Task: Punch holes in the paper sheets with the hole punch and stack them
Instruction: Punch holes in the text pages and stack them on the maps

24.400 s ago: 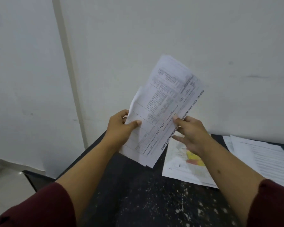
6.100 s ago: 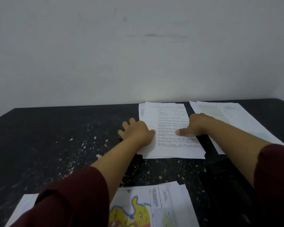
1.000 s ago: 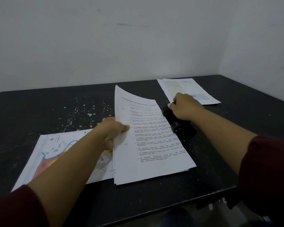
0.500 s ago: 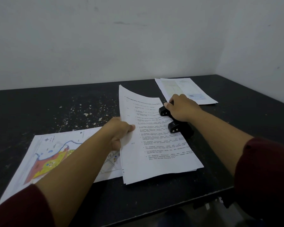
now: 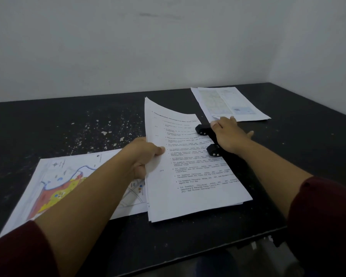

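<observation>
A stack of printed text sheets (image 5: 190,170) lies on the black table (image 5: 58,128), its left edge lifted and curled. My left hand (image 5: 142,158) pinches that left edge, thumb on top. The sheets' right edge sits in the black hole punch (image 5: 208,140). My right hand (image 5: 228,136) lies flat over the punch with fingers spread, pressing on it. Only the punch's two front ends show beneath the hand.
A sheet with a coloured map (image 5: 68,182) lies at the left, partly under the text sheets. Another pile of printed pages (image 5: 228,102) lies at the back right near the wall corner. The table's front edge runs just below the sheets.
My right hand has flattened out over the punch, its fingers now spread. The text sheets have slid a little further right into the punch. My left hand keeps its hold.
</observation>
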